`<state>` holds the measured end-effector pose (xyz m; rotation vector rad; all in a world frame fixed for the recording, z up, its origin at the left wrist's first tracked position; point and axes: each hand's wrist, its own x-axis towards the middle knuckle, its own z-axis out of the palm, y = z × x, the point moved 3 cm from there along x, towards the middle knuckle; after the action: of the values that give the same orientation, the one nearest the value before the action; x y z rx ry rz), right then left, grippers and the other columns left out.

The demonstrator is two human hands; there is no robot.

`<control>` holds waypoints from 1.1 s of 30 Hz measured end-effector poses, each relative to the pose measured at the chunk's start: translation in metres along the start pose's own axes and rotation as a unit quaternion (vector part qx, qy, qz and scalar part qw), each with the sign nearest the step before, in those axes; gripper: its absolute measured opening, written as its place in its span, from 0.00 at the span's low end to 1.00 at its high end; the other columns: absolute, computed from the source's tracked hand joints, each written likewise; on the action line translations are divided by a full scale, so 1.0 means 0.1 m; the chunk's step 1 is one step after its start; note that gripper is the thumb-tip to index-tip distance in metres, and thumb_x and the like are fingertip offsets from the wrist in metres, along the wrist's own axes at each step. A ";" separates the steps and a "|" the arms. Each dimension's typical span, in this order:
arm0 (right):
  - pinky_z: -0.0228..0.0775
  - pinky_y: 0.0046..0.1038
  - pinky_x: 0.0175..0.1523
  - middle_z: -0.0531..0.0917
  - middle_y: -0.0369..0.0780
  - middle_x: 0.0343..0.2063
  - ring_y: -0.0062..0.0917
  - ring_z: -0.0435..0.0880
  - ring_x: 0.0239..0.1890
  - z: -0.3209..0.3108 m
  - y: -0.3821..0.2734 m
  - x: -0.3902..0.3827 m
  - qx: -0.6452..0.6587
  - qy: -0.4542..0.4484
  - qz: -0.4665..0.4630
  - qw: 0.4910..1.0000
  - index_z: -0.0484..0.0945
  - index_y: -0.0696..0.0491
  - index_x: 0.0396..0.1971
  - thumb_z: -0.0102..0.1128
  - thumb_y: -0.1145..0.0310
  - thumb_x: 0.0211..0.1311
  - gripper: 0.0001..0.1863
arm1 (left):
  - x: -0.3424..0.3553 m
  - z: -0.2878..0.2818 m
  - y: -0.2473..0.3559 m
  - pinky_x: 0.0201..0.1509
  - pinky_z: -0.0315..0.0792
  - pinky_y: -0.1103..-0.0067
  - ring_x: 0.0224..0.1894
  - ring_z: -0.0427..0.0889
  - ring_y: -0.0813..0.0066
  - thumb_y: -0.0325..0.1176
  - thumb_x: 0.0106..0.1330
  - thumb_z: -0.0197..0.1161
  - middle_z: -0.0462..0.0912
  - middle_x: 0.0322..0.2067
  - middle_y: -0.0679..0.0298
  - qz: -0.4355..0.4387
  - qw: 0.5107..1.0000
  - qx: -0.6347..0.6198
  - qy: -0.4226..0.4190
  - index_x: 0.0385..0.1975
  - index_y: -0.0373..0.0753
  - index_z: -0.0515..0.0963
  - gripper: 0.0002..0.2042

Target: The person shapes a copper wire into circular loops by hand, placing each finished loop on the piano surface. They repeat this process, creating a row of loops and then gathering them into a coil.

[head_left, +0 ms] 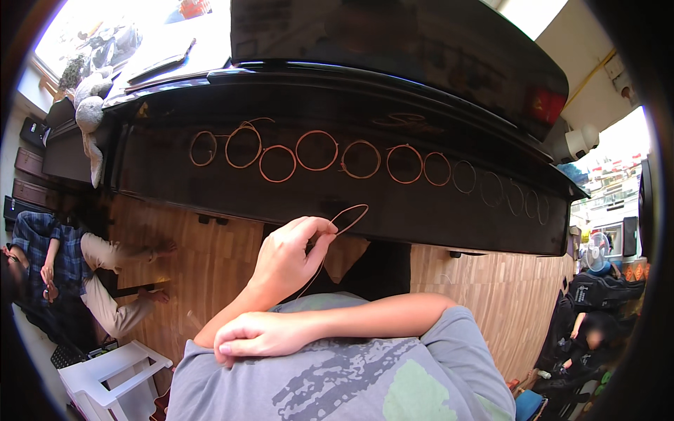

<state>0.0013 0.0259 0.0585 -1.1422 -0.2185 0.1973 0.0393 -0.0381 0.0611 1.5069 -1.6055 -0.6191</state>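
Observation:
My left hand (295, 245) is raised in front of the black piano, its thumb and fingers pinching a coiled copper-coloured string (357, 206). The coil sticks out to the right of the fingertips, and a thin loose end hangs below the hand. My right hand (261, 335) lies across my body, its fingers bent over my left forearm near the elbow. Beyond the hands, several coiled strings (316, 168) lie in a row on the dark piano surface (281, 200). Those at the left and middle are copper-coloured; thinner grey coils (464, 191) lie at the right.
At the left a person (53, 245) in a checked shirt sits near a white stool-like piece of furniture (116, 379). A grey plush toy (90, 112) hangs at the piano's left end. Another person (590, 344), dark bags and a fan (597, 245) are at the right.

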 end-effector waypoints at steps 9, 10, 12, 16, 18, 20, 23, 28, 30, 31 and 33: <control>0.51 0.14 0.24 0.66 0.28 0.19 0.08 0.58 0.18 -0.30 -0.55 -1.73 -0.157 0.613 -0.206 0.747 0.65 0.57 0.49 0.44 0.70 0.73 0.10 | -0.05 -0.36 -0.33 0.40 0.73 0.89 0.36 0.78 0.88 0.21 0.65 0.62 0.80 0.33 0.69 -0.103 0.901 -0.422 0.003 0.38 0.33 0.78 0.04; 0.48 0.13 0.23 0.67 0.28 0.18 0.07 0.57 0.17 -0.36 -0.53 -1.85 -0.191 0.667 -0.175 0.698 0.69 0.58 0.47 0.45 0.72 0.72 0.09 | -0.03 -0.37 -0.29 0.40 0.74 0.89 0.36 0.79 0.87 0.22 0.65 0.62 0.80 0.34 0.68 -0.104 0.886 -0.451 -0.019 0.38 0.33 0.78 0.04; 0.60 0.14 0.28 0.76 0.33 0.24 0.11 0.69 0.22 -0.45 -0.59 -1.90 -0.274 0.671 -0.059 0.687 0.76 0.60 0.44 0.48 0.75 0.71 0.08 | 0.00 -0.30 -0.24 0.42 0.75 0.88 0.37 0.80 0.86 0.23 0.66 0.62 0.80 0.34 0.67 -0.081 0.873 -0.478 -0.059 0.38 0.33 0.78 0.04; 0.69 0.19 0.47 0.83 0.40 0.37 0.20 0.80 0.40 -0.63 -0.58 -1.67 -0.300 0.641 -0.087 0.701 0.80 0.59 0.44 0.49 0.80 0.68 0.11 | 0.08 -0.15 -0.17 0.46 0.75 0.86 0.38 0.80 0.85 0.23 0.66 0.61 0.81 0.35 0.67 -0.074 0.843 -0.519 -0.116 0.38 0.32 0.78 0.04; 0.67 0.19 0.43 0.78 0.36 0.32 0.19 0.76 0.35 -0.67 -0.58 -1.68 -0.305 0.600 -0.062 0.737 0.79 0.59 0.46 0.53 0.76 0.65 0.12 | 0.08 -0.09 -0.16 0.45 0.75 0.86 0.39 0.79 0.85 0.24 0.66 0.62 0.81 0.36 0.67 -0.086 0.860 -0.487 -0.126 0.39 0.32 0.78 0.05; 0.65 0.20 0.39 0.73 0.34 0.30 0.18 0.71 0.32 -0.67 -0.60 -1.63 -0.173 0.561 -0.149 0.796 0.77 0.59 0.42 0.60 0.69 0.58 0.14 | 0.07 -0.03 -0.12 0.45 0.75 0.86 0.38 0.79 0.85 0.25 0.67 0.62 0.81 0.36 0.67 -0.102 0.876 -0.451 -0.139 0.39 0.32 0.78 0.05; 0.61 0.23 0.35 0.70 0.33 0.29 0.18 0.66 0.29 -0.70 -0.56 -1.59 -0.252 0.564 -0.166 0.768 0.73 0.58 0.36 0.68 0.59 0.47 0.22 | 0.03 0.03 -0.10 0.40 0.74 0.88 0.36 0.78 0.88 0.23 0.67 0.60 0.80 0.36 0.67 -0.125 0.904 -0.380 -0.154 0.39 0.31 0.78 0.05; 0.60 0.25 0.32 0.68 0.35 0.26 0.20 0.67 0.29 -0.67 -0.66 -1.47 -0.497 0.544 -0.137 0.662 0.68 0.54 0.28 0.79 0.55 0.36 0.29 | -0.02 0.06 -0.07 0.26 0.65 0.87 0.24 0.69 0.92 0.27 0.66 0.62 0.78 0.24 0.72 -0.140 0.934 -0.302 -0.129 0.38 0.33 0.80 0.06; 0.59 0.22 0.27 0.68 0.34 0.21 0.19 0.65 0.23 -0.70 -0.57 -1.46 -0.480 0.607 -0.147 0.616 0.71 0.55 0.30 0.77 0.65 0.47 0.20 | -0.02 0.06 -0.07 0.26 0.66 0.86 0.23 0.69 0.91 0.27 0.66 0.62 0.79 0.23 0.70 -0.122 0.946 -0.264 -0.143 0.39 0.33 0.80 0.06; 0.58 0.20 0.26 0.68 0.33 0.20 0.17 0.65 0.22 -0.69 -0.54 -1.46 -0.442 0.639 -0.145 0.613 0.73 0.56 0.33 0.74 0.69 0.50 0.16 | -0.02 0.04 -0.04 0.26 0.66 0.86 0.23 0.69 0.90 0.27 0.66 0.62 0.79 0.23 0.70 -0.122 0.950 -0.243 -0.152 0.39 0.33 0.80 0.07; 0.57 0.17 0.26 0.70 0.31 0.21 0.13 0.65 0.21 -0.70 -0.51 -1.50 -0.401 0.662 -0.156 0.614 0.77 0.56 0.40 0.64 0.72 0.61 0.09 | -0.02 0.03 0.03 0.26 0.66 0.85 0.22 0.69 0.89 0.27 0.66 0.61 0.79 0.22 0.68 -0.117 0.954 -0.215 -0.174 0.39 0.32 0.80 0.07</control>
<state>-0.1223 -0.0956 0.0667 -1.8129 0.9354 -1.2029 0.0355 -0.0366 0.0616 1.3120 -1.4214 -1.3385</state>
